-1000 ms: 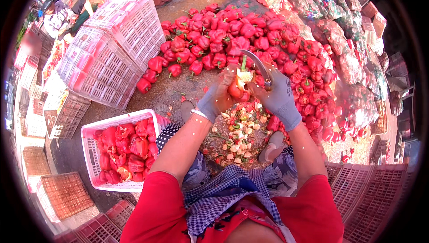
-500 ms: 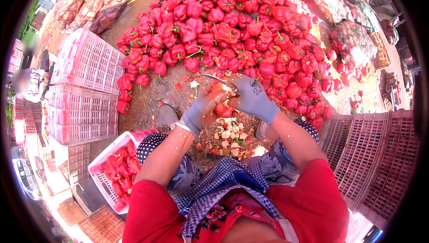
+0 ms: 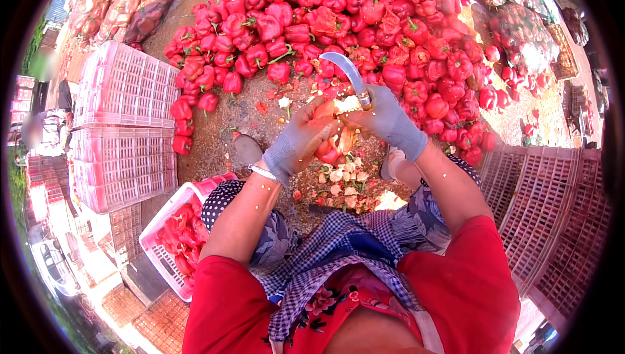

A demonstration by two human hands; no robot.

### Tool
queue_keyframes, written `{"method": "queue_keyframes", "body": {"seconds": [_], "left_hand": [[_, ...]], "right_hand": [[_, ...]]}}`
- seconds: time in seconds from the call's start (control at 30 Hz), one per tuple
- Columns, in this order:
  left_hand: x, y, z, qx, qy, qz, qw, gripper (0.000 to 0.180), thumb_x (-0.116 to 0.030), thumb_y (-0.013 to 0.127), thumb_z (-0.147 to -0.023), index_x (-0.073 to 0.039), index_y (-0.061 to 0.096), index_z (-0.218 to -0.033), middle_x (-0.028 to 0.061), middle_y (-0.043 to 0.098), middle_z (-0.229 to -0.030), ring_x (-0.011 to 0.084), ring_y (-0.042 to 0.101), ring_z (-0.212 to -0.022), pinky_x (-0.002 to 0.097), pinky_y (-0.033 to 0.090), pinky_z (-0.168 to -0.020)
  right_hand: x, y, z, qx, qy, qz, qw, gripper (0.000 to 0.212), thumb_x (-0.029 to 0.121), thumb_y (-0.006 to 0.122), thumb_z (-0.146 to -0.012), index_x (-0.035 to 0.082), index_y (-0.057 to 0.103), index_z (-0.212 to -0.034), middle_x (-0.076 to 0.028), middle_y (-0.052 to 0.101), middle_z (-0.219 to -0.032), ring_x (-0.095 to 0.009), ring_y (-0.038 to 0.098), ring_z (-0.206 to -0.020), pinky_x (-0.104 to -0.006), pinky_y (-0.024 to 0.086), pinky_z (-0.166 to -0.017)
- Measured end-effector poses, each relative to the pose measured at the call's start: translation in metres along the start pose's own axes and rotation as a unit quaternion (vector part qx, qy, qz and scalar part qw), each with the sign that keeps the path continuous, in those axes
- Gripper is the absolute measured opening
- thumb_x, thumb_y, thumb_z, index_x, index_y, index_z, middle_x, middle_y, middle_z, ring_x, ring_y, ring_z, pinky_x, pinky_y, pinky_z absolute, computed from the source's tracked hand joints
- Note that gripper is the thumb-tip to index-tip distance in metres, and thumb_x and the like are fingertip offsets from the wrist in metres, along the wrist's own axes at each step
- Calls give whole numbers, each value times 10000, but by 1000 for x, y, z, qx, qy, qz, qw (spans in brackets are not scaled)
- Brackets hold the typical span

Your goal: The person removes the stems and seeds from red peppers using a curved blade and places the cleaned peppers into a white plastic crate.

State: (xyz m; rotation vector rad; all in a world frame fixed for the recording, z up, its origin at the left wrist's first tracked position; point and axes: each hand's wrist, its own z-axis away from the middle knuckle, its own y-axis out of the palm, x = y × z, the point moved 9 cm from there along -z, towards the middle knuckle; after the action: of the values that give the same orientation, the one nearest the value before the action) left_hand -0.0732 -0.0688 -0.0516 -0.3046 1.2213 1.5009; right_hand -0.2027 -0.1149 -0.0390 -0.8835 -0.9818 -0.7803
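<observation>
Ground (image 3: 211,129) ahead is carrying heaped peppers (image 3: 278,13). Left fingers (image 3: 319,134) are pinching 1 cut pepper (image 3: 331,154); right fingers (image 3: 360,121) are gripping a curved knife (image 3: 355,77), ideally angling its edge away.

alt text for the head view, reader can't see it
A gloved left hand holds a cut red pepper, the right hand a curved knife, above pale scraps. Ahead lies a heap of red peppers; at left, a pink crate of peppers.

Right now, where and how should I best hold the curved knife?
Probably take the knife by its handle end, from the right, where your right grip covers it: the bare blade rises from there and hooks left, so stay off that curve.
</observation>
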Motion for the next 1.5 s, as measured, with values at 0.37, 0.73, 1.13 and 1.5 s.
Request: {"method": "queue_keyframes", "body": {"seconds": [0.37,0.73,1.13,1.5], "left_hand": [[14,-32,-2,-20,-16,111,993,451,-141,605,-927,-31,388,-1308,139,596,-1136,250,655,-949,471,608,-664],[5,-24,-3,-2,28,-2,1000,494,-355,587,-958,-41,445,-1312,47,622,-997,119,615,-796,293,542,-632],[-36,-18,1,-111,176,-362,909,624,-493,695,-834,43,477,-1070,220,627,-911,333,644,-875,396,491,-729],[-74,-29,36,-259,268,-421,827,613,-433,672,-834,59,444,-1120,343,511,-1144,484,538,-1058,484,463,-891]], "right_hand": [[13,-11,-8,-58,-41,232,970,594,190,714,-740,47,530,-1285,-221,651,-1040,-335,654,-940,-395,516,-782],[55,29,1,-44,-196,206,958,287,139,664,-753,5,633,-1004,-162,640,-818,-292,635,-732,-363,500,-659],[17,11,0,-106,-98,-78,986,144,111,566,-900,-14,555,-972,-48,575,-655,-97,503,-425,-223,363,-379],[17,8,-13,-153,-128,12,980,160,146,570,-929,9,542,-853,-10,527,-608,-70,473,-428,-220,355,-356]]}}
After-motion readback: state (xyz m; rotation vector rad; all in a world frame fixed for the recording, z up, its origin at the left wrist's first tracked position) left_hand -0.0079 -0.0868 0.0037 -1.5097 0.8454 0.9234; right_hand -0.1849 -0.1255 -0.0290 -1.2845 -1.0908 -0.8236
